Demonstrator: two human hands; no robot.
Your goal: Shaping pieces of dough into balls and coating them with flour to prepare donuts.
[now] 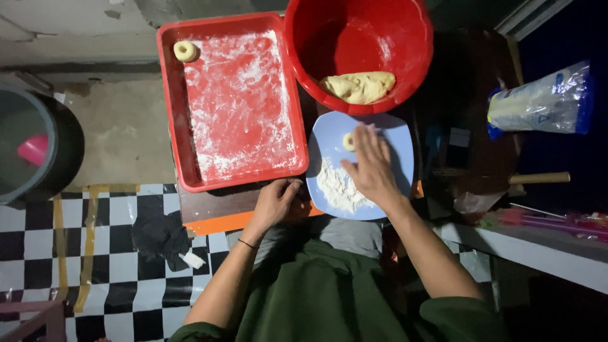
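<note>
While the right hand [372,166] hovers flat and open-fingered over a dough ring [349,141] on the floured blue plate [399,136], the left hand [276,201] grips the plate's near edge.

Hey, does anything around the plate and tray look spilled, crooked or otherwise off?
Nothing stands out. Flour stays inside the red tray and on the blue plate; the dough ring sits in the tray's corner, intact.
</note>
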